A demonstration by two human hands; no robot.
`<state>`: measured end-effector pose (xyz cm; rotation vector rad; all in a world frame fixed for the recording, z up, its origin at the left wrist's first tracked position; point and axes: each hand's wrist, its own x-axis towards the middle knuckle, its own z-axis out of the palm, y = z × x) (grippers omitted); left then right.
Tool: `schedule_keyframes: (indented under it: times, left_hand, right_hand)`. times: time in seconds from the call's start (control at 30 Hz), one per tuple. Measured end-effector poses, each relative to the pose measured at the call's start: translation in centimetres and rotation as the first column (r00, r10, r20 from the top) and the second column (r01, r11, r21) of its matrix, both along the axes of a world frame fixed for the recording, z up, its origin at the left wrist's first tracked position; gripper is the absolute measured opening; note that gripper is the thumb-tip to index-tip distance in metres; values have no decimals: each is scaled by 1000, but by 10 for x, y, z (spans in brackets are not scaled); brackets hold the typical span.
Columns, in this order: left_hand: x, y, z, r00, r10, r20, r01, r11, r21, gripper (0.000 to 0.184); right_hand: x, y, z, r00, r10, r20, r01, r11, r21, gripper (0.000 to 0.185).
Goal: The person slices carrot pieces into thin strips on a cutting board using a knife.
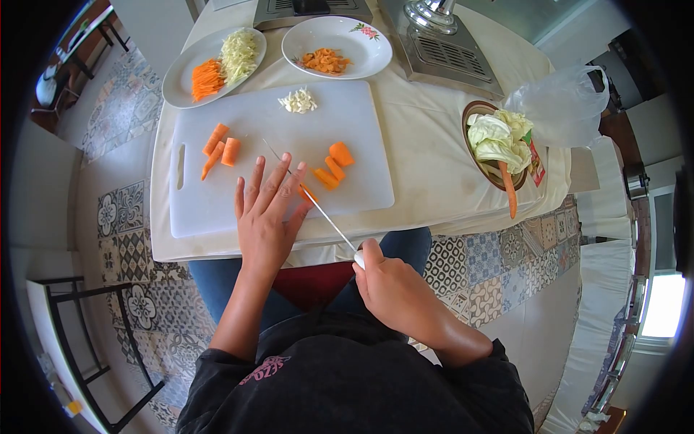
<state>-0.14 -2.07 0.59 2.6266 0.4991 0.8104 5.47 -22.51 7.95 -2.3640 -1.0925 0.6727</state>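
Observation:
My right hand is closed round the white handle of a knife. Its long thin blade points up and left over the white cutting board, passing by the fingers of my left hand. Those fingers are stretched out and apart, tips near the blade. A carrot piece shows beside the blade near my left thumb; its rest is hidden. Right of it lie cut carrot chunks. On the board's left are peeled carrot sections. Chopped white bits form a small pile at the top.
An oval plate holds shredded carrot and cabbage. Beside it, a flowered plate holds orange peelings. At right, a brown bowl contains cabbage leaves and a whole carrot, near a plastic bag. Metal stoves stand behind.

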Motion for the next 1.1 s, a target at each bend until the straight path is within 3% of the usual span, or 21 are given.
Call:
schedule_keyframes:
  times: [0.8, 1.1]
  left_hand:
    - [2, 7, 2, 997, -30, -71, 28, 999, -25, 50]
    - [-3, 10, -6, 999, -4, -43, 6, 999, 43, 55]
  right_hand:
    - [12, 7, 1, 991, -28, -128, 17, 996, -90, 27]
    - [-8, 13, -18, 996, -35, 82, 42, 995, -90, 22]
